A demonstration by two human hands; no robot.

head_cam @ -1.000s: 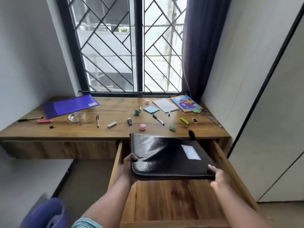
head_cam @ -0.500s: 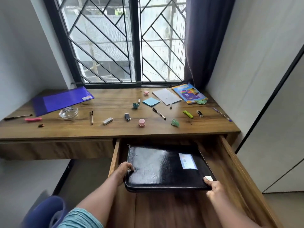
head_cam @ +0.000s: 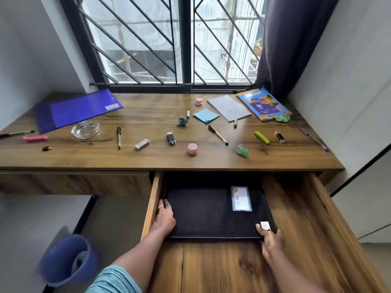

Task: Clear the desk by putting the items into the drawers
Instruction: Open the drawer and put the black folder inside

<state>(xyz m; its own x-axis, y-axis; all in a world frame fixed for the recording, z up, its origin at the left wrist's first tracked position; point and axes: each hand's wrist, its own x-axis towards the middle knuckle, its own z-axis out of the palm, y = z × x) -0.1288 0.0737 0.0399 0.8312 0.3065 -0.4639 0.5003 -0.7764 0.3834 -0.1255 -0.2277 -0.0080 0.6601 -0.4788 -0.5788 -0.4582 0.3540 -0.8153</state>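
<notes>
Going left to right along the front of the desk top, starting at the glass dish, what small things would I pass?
glass dish → dark pen → white eraser → black USB stick → pink jar → slanted pen → green crumpled lump → lime highlighter → second USB stick → purple pen

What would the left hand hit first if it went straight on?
Likely the drawer's back, though that is hidden. The left hand points along the folder's left edge, beside the drawer's left wall, into the dark gap under the desk; nothing shows in that line.
</notes>
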